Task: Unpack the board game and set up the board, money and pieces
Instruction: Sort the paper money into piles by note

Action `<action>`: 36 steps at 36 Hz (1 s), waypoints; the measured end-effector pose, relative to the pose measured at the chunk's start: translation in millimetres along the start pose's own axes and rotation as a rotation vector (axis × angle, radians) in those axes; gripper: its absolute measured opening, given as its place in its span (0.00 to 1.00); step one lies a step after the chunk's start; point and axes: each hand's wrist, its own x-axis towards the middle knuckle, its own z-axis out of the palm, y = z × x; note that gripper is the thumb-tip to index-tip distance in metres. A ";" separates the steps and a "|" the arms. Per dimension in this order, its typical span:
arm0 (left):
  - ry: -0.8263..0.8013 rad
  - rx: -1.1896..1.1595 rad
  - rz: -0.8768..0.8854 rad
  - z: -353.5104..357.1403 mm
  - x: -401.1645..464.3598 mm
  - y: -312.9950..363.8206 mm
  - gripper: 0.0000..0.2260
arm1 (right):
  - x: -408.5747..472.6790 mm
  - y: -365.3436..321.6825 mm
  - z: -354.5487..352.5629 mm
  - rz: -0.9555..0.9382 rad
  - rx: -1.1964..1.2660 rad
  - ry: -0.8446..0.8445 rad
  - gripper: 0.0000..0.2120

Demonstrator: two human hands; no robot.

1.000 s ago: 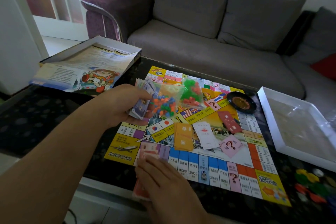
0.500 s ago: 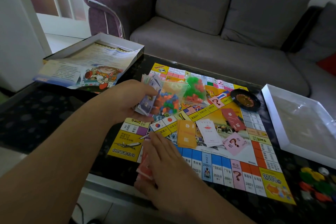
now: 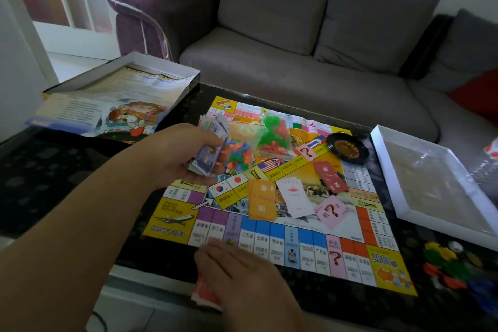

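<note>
Counting across the dark tabletop (image 3: 67, 175): one game board (image 3: 272, 237) lies unfolded flat at its middle. On the board sit two clear bags of plastic pieces, one multicoloured bag (image 3: 237, 155) and one green-and-red bag (image 3: 275, 135), side by side near the far left part. Four card stacks lie around the board's centre: one orange stack (image 3: 261, 202), one white stack (image 3: 295, 197), one dark red stack (image 3: 330, 176) and one pink stack (image 3: 332, 210) with a question mark. One small black roulette wheel (image 3: 347, 149) rests at the board's far right edge.

Two hands are in view. The left hand (image 3: 186, 156) is curled around one fanned wad of paper money (image 3: 208, 148), held above the board's left part, just beside the multicoloured bag. The right hand (image 3: 242, 280) lies palm down at the near edge of the tabletop, fingers fairly straight, on one red stack of notes (image 3: 204, 295) that shows beneath it.

Off the board, one box lid (image 3: 121, 105) with a printed sheet inside sits at the far left, one white box tray (image 3: 442, 183) at the right, and one blurred heap of coloured chips (image 3: 452, 267) at the near right; their number cannot be told.
</note>
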 end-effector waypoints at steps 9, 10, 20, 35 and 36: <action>-0.092 -0.025 -0.014 17.1 -1.9 1.6 0.09 | -44.8 68.2 -69.1 0.333 0.039 -0.010 0.41; -0.104 -0.034 -0.014 20.5 -2.9 1.8 0.09 | -50.8 77.3 -70.3 0.336 0.012 -0.030 0.43; -0.160 -0.030 -0.033 53.0 -9.5 0.8 0.09 | -80.5 111.1 -62.0 0.331 0.105 -0.225 0.37; -0.150 -0.036 -0.048 67.1 -13.1 -5.3 0.08 | -92.2 112.9 -76.4 0.730 0.168 -0.165 0.39; -0.155 -0.040 -0.047 69.5 -15.7 -4.6 0.08 | -90.6 110.3 -77.7 0.742 0.191 -0.150 0.35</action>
